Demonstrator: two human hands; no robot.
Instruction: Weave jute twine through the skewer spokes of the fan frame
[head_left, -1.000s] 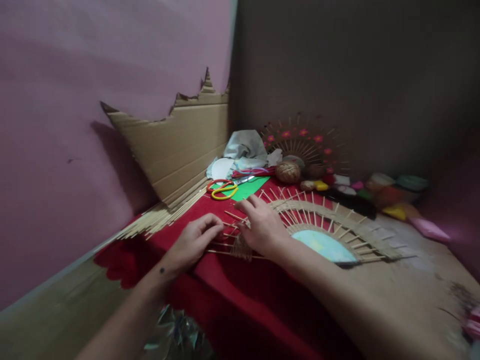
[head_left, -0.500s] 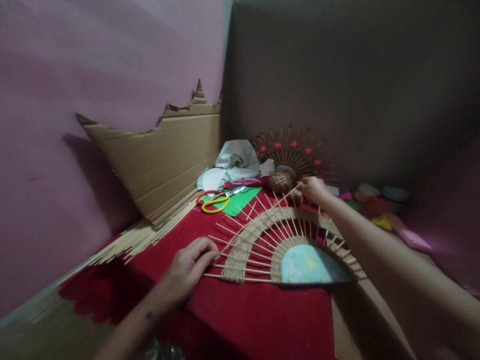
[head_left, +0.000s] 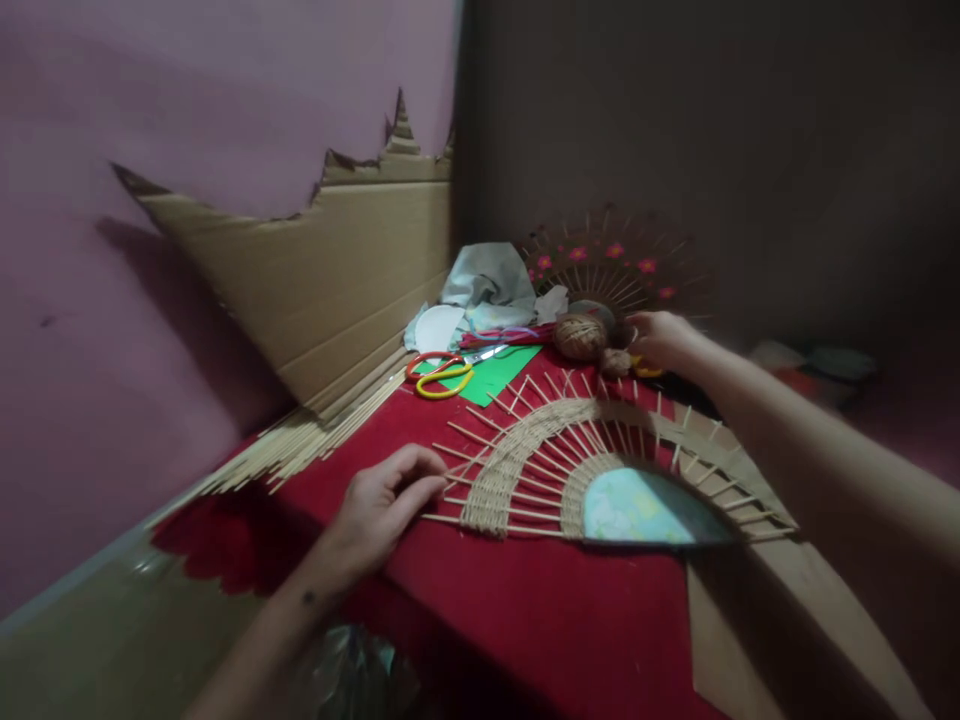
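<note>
Nearby, the left hand [head_left: 379,505] rests on the red cloth [head_left: 525,620], fingers loosely curled, fingertips touching the stick ends of the half-woven fan frame [head_left: 600,470]. Farther back, the right hand [head_left: 664,340] reaches beside the twine ball [head_left: 579,337]; its grip cannot be told

Fan [head_left: 525,470] — thin wooden sticks woven with rough twine; red cloth [head_left: 540,610], matt and felt-like; corrugated cardboard [head_left: 330,290], torn edge; scissors [head_left: 442,372] — glossy plastic handles, metal blades; twine ball [head_left: 579,337], coarse; green paper [head_left: 499,372], smooth.
</note>
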